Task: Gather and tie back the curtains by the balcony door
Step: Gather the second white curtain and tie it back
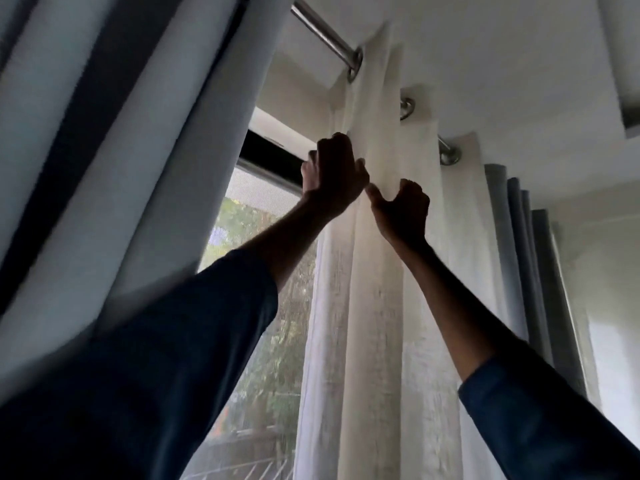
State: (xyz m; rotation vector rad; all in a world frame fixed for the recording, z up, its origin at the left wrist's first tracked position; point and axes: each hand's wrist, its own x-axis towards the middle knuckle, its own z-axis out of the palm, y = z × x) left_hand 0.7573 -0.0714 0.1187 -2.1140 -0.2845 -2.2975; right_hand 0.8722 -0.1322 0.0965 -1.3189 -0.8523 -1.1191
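A sheer white curtain (374, 306) hangs in folds from a metal rod (322, 32) by steel eyelets, in the middle of the head view. My left hand (332, 178) is raised high and grips the curtain's left edge fold, fingers curled round it. My right hand (401, 209) is just to its right and slightly lower, curled round the neighbouring fold with the thumb sticking out to the left. A grey-blue heavy curtain (114, 150) hangs bunched at the left, close to my head. Another grey curtain (530, 254) hangs gathered at the right, behind the sheer one.
The balcony door glass (256, 306) with a mesh screen shows between the left curtain and the sheer one, with trees and a railing (249, 469) outside. The ceiling (485, 46) is close above the rod. A white wall (613, 289) is at the far right.
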